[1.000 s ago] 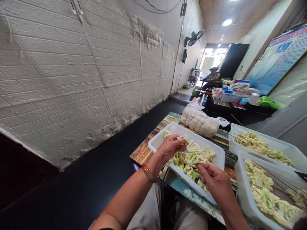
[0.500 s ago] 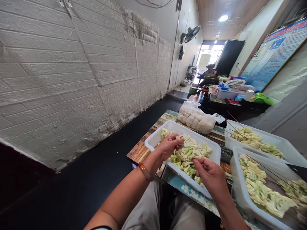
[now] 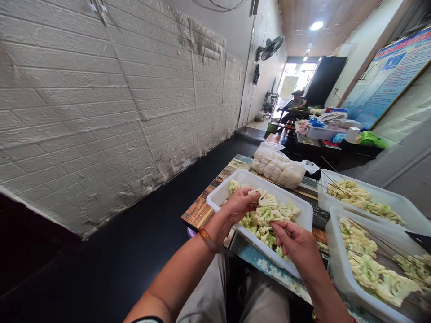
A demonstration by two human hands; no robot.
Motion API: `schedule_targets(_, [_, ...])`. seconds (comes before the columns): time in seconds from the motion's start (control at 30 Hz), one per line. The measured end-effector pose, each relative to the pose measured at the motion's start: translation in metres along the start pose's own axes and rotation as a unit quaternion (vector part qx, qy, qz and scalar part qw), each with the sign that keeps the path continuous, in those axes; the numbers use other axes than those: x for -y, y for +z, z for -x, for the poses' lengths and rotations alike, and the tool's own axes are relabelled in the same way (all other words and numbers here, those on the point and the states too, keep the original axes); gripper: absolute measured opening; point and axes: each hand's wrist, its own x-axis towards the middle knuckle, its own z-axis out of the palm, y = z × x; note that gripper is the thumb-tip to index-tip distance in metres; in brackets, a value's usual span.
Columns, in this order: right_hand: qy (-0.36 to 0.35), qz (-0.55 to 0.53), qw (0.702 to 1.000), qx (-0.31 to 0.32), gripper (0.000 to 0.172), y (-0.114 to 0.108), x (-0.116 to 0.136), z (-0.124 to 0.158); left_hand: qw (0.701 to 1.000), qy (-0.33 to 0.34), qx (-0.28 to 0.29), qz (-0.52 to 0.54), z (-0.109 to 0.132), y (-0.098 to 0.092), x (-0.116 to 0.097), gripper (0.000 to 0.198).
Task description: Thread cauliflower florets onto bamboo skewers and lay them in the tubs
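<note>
Left hand (image 3: 239,206): we are pinching cauliflower (image 3: 265,215) between thumb and fingers, over the white tub (image 3: 305,217).
Right hand (image 3: 293,238): we are gripping cauliflower too, with fingertips closed on a piece.
Cauliflower: pieces are lying heaped inside our white tub, which is resting on the table (image 3: 198,210).
Other tubs (image 3: 336,251): two are standing beside ours, holding more cauliflower and thin sticks (image 3: 376,236).
Bag (image 3: 279,169): it is lying just past our tub.

Left of the white rectangular plastic tray (image 3: 305,220), over the wood-patterned worktop (image 3: 198,208), there is open room. Behind, a bulging clear plastic bag (image 3: 278,166) blocks passage — rightward, a high-walled white plastic tub (image 3: 338,255) and thin dark upright skewers (image 3: 332,167) obstruct.
</note>
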Motion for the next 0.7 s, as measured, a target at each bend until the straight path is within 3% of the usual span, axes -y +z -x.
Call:
schedule_targets(0.23, [0.007,0.029,0.999,0.019,0.041,-0.0005,0.0033,0.0015,0.997,0.04,-0.058,0.038,-0.0028,-0.0029,0.001,0.035])
schedule_targets(0.37, [-0.008,0.057,0.998,0.019,0.043,-0.0013,0.0042,0.003,0.997,0.033,-0.044,0.045,-0.0025,-0.0034,0.0013,0.035])
schedule_targets(0.7, [-0.104,0.159,0.981,-0.048,0.037,-0.0028,0.0079,0.006,0.999,0.011,0.001,0.049,-0.0018,0.0009,-0.0023,0.032])
